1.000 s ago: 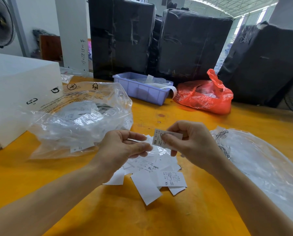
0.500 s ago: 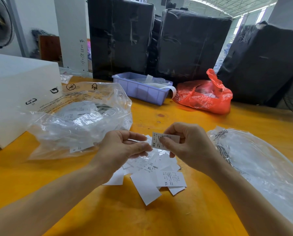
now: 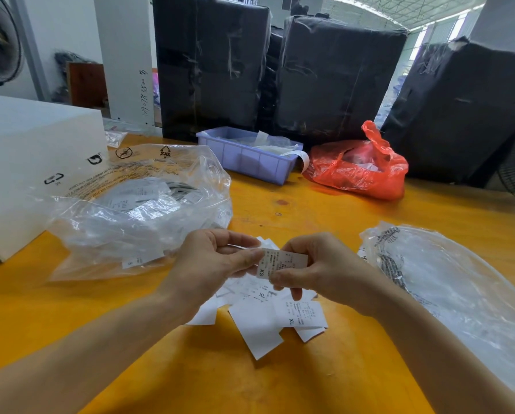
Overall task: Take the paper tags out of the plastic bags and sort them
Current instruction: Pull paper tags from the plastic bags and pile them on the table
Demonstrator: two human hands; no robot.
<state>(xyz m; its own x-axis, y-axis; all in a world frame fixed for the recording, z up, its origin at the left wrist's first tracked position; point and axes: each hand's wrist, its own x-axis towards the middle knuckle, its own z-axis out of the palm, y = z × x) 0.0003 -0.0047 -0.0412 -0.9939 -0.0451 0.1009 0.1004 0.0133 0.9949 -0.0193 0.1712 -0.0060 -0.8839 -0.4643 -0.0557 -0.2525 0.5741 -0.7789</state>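
Both hands meet over a loose pile of white paper tags (image 3: 268,318) on the yellow table (image 3: 310,383). My right hand (image 3: 319,270) pinches a small printed tag marked XS (image 3: 283,262) between thumb and fingers. My left hand (image 3: 211,264) pinches the same tag's left edge with its fingertips. A large clear plastic bag (image 3: 136,210) with more tags inside lies to the left. A second clear plastic bag (image 3: 447,288) lies flat to the right.
A white box (image 3: 26,162) stands at the far left. A purple plastic bin (image 3: 244,158) and a red plastic bag (image 3: 361,171) sit at the back of the table. Black wrapped bales (image 3: 334,79) stand behind. Fans sit at the left and right edges.
My right hand has brought the XS tag down and left until my left hand's fingertips took hold of its edge. The pile and bags have not moved.
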